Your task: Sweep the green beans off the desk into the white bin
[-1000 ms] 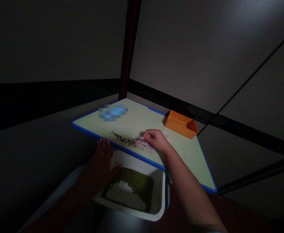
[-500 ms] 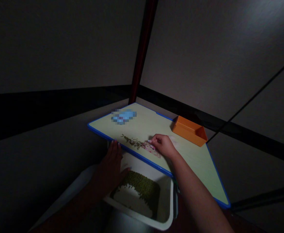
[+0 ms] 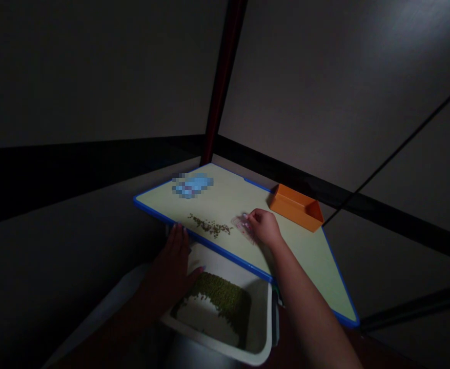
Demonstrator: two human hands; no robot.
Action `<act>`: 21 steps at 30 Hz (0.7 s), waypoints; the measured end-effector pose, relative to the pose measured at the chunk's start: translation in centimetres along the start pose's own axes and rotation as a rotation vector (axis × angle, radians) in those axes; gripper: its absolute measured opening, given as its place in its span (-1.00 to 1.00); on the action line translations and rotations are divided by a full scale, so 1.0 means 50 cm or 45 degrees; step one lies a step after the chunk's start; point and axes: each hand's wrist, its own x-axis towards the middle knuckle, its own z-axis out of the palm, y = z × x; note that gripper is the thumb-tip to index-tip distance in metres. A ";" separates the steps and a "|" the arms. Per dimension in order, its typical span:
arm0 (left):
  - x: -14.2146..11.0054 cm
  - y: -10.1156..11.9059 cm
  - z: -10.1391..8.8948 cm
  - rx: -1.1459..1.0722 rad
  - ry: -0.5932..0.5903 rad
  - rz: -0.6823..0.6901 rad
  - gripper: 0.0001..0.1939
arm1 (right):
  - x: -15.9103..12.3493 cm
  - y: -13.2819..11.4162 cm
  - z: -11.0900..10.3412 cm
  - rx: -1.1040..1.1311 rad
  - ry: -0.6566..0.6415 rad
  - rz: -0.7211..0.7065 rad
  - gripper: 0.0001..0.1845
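My right hand (image 3: 264,225) is closed in a pinch on the far edge of a thin, pinkish patterned sheet (image 3: 244,228), which looks partly see-through; its exact kind is unclear. Just left of the sheet, small green beans (image 3: 211,226) lie scattered on the pale board (image 3: 305,261) with a blue rim. My left hand (image 3: 175,256) rests its outstretched fingertips on the board's near rim, thumb spread apart, holding nothing. Below that rim, a white tub (image 3: 261,353) contains a heap of green beans (image 3: 225,292), with my left thumb over its far side.
An orange rectangular box (image 3: 298,218) stands at the board's back right edge. A blurred light-blue item (image 3: 193,185) lies at the far left of the board. Dark walls meet behind the board at a reddish post (image 3: 219,87).
My right hand has drawn the patterned sheet slightly right, away from the scattered beans, leaving a gap. My left hand has stayed at the rim. The view has shifted a little.
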 end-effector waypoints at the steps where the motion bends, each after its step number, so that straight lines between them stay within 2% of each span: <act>1: 0.000 0.000 0.000 -0.001 0.005 -0.001 -0.03 | 0.001 0.001 0.000 -0.027 0.004 0.013 -0.77; 7: -0.002 -0.002 0.004 -0.014 0.020 -0.007 -0.01 | 0.001 0.001 0.009 -0.027 -0.039 -0.027 -0.76; 13: -0.003 -0.006 0.012 -0.008 0.040 0.013 -0.02 | -0.007 -0.007 0.014 0.195 -0.164 -0.174 -0.72; 21: -0.002 -0.007 0.003 0.044 0.010 0.028 -0.03 | -0.011 -0.010 0.001 0.459 -0.263 -0.146 -0.74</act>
